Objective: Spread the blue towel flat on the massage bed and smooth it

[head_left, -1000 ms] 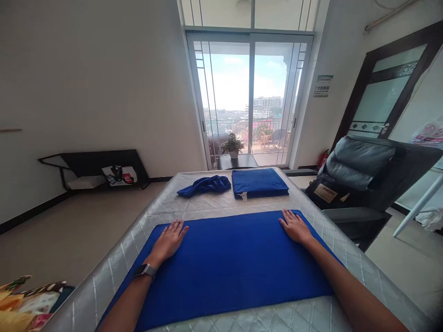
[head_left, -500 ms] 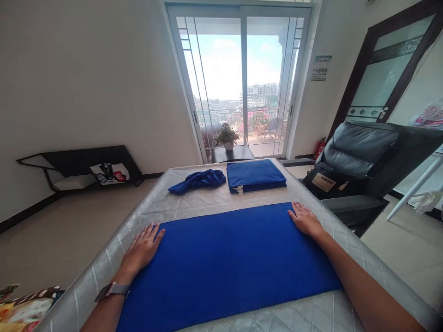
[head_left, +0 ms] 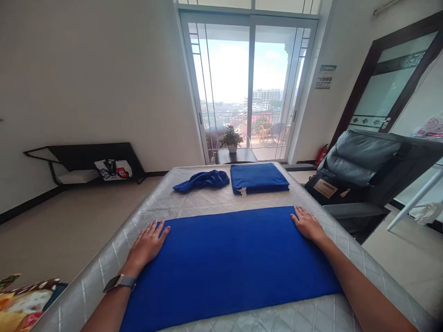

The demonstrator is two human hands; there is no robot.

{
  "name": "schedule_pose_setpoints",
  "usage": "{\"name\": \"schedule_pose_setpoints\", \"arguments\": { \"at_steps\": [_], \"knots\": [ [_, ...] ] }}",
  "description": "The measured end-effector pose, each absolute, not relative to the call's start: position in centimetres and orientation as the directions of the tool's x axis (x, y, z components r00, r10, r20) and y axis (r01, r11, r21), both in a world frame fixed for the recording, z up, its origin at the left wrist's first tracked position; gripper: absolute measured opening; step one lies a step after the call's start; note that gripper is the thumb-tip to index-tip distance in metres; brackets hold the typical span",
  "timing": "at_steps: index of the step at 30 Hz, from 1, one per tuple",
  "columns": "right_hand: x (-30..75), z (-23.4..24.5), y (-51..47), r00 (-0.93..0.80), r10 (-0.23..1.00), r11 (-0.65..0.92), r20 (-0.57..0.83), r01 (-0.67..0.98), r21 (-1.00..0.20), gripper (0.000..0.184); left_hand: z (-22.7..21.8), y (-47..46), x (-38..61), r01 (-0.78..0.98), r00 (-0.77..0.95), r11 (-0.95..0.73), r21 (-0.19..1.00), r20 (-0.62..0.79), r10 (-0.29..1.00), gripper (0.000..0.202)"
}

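A flat blue towel lies spread in a long rectangle across the quilted mattress before me. My left hand rests palm down on its far left corner, fingers stretched out. On the far right corner lies my right hand, also flat with its fingers extended. Neither hand grips anything. Beyond the towel, a neatly folded stack of blue towels with a white tag sits toward the mattress's far end. Left of that stack is a crumpled blue towel.
A dark recliner with a black bag on it stands close to the mattress's right side. A potted plant sits on a small table by the glass door. Patterned fabric shows at lower left.
The camera view has shifted slightly, so the scene sits a little lower and further right. Both hands stay flat on the towel's corners.
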State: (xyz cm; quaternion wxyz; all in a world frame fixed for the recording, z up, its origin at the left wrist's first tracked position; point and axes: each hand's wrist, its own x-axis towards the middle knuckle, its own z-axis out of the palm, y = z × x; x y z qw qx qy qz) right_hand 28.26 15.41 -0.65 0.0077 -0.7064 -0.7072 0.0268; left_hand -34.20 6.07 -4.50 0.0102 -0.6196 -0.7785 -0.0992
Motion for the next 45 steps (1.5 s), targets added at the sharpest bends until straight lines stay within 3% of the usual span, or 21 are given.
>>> {"name": "schedule_pose_setpoints", "arguments": {
  "at_steps": [10,17,20,23,29,37,41,45],
  "knots": [
    [28.2,-0.8,15.4,-0.002,1.0,0.002,-0.004,0.999,-0.052,0.066,-4.4,6.1,-34.1,0.975,-0.208,0.189,0.114,0.188,0.96,0.074],
    [27.8,-0.3,14.6,-0.049,0.986,0.052,0.158,0.998,-0.018,0.059,-0.3,5.0,-30.1,0.994,-0.099,0.076,0.081,0.34,0.935,0.07],
    [25.8,0.9,13.4,-0.131,0.966,0.141,0.224,0.99,-0.027,0.056,1.5,4.4,-26.3,0.982,-0.052,-0.014,0.186,0.346,0.937,0.066],
    [22.0,2.6,11.5,-0.266,0.932,0.299,0.248,0.948,-0.108,0.054,2.7,4.1,-21.5,0.948,0.07,-0.161,0.273,0.315,0.946,0.057],
    [11.0,4.3,8.9,-0.521,0.836,0.548,0.17,0.79,-0.276,0.057,2.1,6.6,-12.7,0.873,0.345,-0.425,0.238,0.313,0.885,0.05],
    [5.8,1.3,10.4,-0.467,0.881,0.469,0.083,0.83,-0.302,0.059,-1.7,9.9,-9.3,0.915,0.289,-0.356,0.191,0.307,0.907,0.049],
    [8.7,0.8,11.3,-0.431,0.901,0.428,0.056,0.856,-0.291,0.065,-1.9,9.8,-11.3,0.937,0.243,-0.298,0.185,0.272,0.931,0.053],
    [15.3,0.4,12.9,-0.328,0.945,0.323,0.009,0.924,-0.205,0.066,-1.8,9.1,-16.7,0.959,0.176,-0.218,0.181,0.223,0.959,0.057]
  ]
}}
